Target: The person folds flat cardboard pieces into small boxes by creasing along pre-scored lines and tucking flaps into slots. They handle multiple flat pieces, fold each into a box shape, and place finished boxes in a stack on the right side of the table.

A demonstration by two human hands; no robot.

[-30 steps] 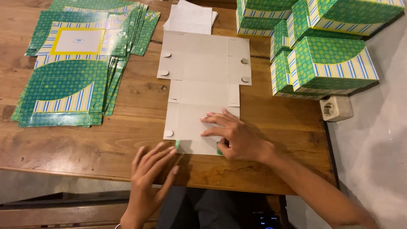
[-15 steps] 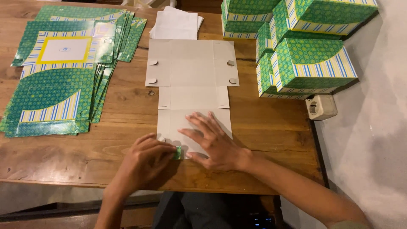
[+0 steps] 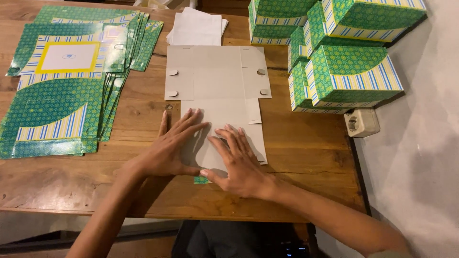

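Grey-white cardboard lies under both hands at the near edge of the wooden table. It is a flat box blank, unfolded, with its plain inner side up and only a small green printed corner showing below the palms. The left hand and the right hand are both spread flat with open fingers; they press down on the nearest panel and grasp nothing. The sheet looks light and thin, stiff enough to keep its shape but easy to bend on its fold lines, so I think it is best taken by the edges of a panel or by a side flap. To the left is a fanned stack of green printed blanks. Farther away, small white sheets lie behind the blank. At the far right stand finished green boxes, with a white wall socket just beside them.
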